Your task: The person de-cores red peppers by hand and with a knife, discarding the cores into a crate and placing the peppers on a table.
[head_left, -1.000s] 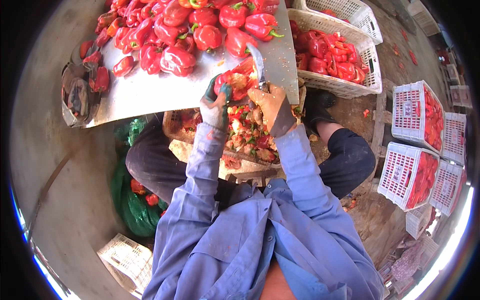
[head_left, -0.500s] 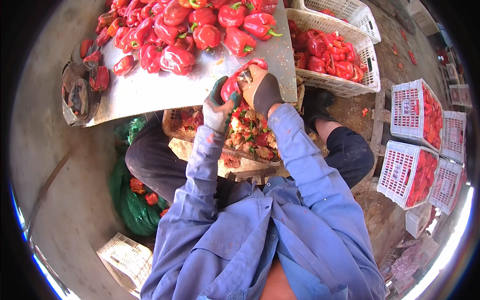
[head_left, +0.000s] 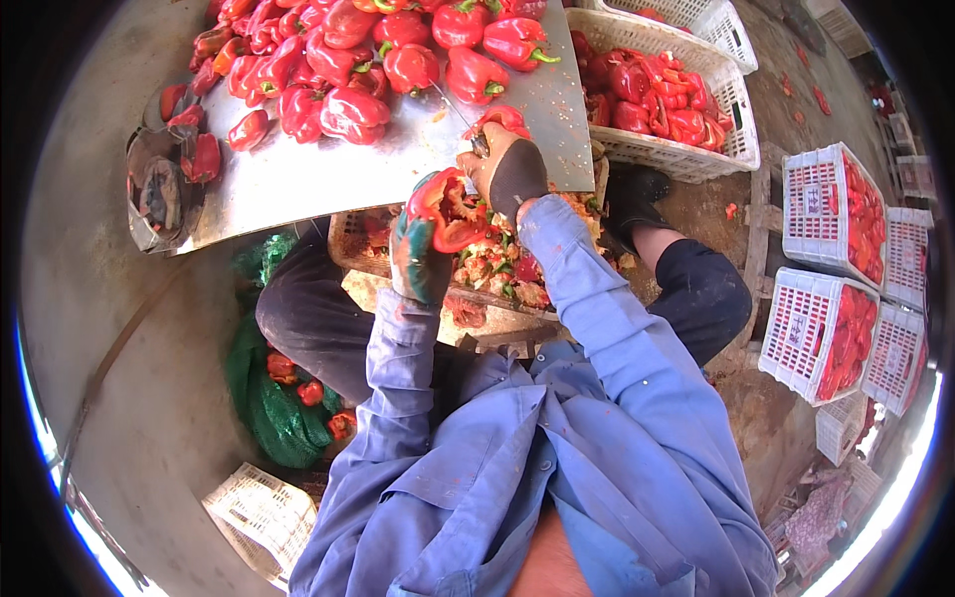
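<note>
My left hand (head_left: pixel 416 261), in a grey and green glove, is closed round a red bell pepper piece (head_left: pixel 438 224), its hollow inside facing right. Close beside it, my right hand (head_left: pixel 509 177), in a tan and dark glove, grips a knife with a thin blade (head_left: pixel 451 104) pointing up and left over the table. Another red pepper piece (head_left: pixel 504 119) shows at the far side of my right hand; whether those fingers hold it too is hard to see. Below both hands, a crate (head_left: pixel 348 244) contains pepper cores, seeds and green stems.
Whole red bell peppers (head_left: pixel 353 114) are heaped on the metal table (head_left: pixel 398 169). At its right stands a white crate (head_left: pixel 657 164) of cut peppers. Filled crates (head_left: pixel 811 333) are stacked farther right. A green net bag (head_left: pixel 274 408) and a white basket (head_left: pixel 261 517) lie at left.
The pepper my hands held together is now opened apart. My left hand has come nearer me with one piece, its inside showing. My right hand has turned, and the knife blade now shows.
</note>
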Tool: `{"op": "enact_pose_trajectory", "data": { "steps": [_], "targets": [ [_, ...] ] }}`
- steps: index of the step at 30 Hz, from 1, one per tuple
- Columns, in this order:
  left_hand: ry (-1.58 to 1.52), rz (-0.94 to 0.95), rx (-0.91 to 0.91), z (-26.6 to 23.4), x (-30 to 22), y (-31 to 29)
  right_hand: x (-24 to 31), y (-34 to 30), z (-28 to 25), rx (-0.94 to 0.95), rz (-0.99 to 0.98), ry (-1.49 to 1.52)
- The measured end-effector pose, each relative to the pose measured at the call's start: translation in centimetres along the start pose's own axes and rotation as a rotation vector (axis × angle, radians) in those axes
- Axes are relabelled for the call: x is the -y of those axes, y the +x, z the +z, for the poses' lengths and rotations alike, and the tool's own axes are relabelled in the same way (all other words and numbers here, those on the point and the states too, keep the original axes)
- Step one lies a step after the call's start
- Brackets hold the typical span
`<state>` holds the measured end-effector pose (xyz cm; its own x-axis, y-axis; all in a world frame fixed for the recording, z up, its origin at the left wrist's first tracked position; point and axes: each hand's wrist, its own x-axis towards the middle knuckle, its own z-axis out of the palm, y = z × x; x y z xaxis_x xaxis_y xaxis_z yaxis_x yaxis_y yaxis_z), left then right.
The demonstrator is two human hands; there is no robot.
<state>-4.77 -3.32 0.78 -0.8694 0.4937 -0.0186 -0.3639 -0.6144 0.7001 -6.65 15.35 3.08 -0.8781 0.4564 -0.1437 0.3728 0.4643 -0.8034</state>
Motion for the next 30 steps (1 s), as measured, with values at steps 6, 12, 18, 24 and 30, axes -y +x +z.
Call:
{"op": "enact_pose_trajectory", "data": {
  "steps": [6, 12, 18, 24, 30],
  "targets": [
    [-0.212, -0.108, -0.052, -1.1, 1.4, -2.4, -0.4, -1.7, -1.0, -0.047, -0.095, 0.110],
    [-0.180, -0.087, -0.055, -1.2, 2.6, -2.6, 0.4, -7.3, -2.7, 0.067, -0.206, 0.167],
    [0.252, -0.031, -0.031, 1.3, 2.7, -2.9, -2.7, -8.2, -1.4, 0.109, -0.317, -0.204],
    [0.315, -0.097, -0.090, 1.0, 4.0, -4.0, -5.9, -8.9, 0.7, -0.046, -0.256, 0.005],
    [0.097, -0.116, -0.085, 0.9, 5.2, -3.8, -6.8, -9.5, 0.9, -0.161, 0.016, 0.551]
  ]
}}
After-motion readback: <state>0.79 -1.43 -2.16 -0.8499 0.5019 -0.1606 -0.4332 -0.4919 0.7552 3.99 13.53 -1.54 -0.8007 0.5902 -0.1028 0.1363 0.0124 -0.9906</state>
